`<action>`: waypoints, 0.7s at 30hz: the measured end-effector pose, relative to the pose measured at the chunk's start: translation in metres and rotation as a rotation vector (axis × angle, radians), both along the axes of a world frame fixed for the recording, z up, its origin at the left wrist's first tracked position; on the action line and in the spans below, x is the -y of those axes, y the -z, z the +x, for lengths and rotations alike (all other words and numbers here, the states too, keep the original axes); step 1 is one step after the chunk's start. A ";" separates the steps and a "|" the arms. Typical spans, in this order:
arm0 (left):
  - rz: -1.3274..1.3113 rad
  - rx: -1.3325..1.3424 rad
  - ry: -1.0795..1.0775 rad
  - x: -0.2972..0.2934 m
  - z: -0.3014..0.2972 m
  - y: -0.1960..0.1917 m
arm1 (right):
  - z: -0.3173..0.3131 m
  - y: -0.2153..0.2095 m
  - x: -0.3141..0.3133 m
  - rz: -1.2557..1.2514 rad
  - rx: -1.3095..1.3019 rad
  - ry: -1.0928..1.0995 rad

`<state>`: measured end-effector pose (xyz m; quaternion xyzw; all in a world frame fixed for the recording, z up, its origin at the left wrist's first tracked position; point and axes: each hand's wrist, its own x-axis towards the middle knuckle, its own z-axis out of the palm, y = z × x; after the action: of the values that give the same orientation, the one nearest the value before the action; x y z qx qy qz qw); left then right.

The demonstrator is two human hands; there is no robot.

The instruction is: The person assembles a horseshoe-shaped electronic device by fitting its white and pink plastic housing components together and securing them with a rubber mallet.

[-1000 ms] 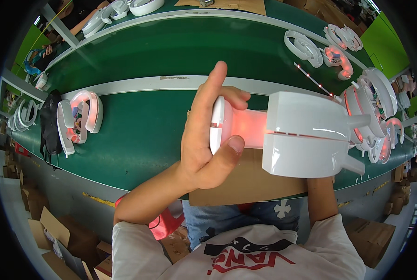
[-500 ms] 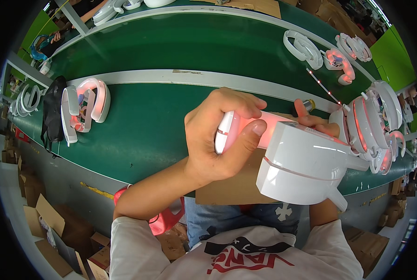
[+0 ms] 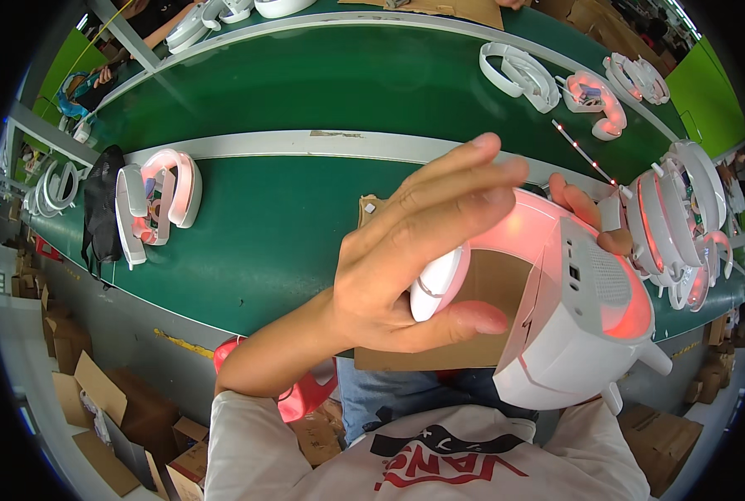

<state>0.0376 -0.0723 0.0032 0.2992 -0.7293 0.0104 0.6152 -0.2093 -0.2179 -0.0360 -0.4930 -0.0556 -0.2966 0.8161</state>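
My left hand has shifted: thumb now pinches white-pink U-shaped device end, fingers splayed. Right hand grips far side, above cardboard on bench. Inspection ongoing.

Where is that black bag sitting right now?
In the head view the black bag lies at the far left of the green belt, right beside a white and pink horseshoe-shaped part.
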 end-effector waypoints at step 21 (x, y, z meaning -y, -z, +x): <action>-0.051 -0.250 -0.072 -0.012 -0.017 0.004 | 0.032 0.013 -0.006 -0.161 0.323 -0.029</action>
<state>0.0206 -0.0605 -0.0007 0.3082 -0.6354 0.0136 0.7079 -0.1778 -0.2123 -0.0494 -0.5018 -0.2167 -0.3545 0.7587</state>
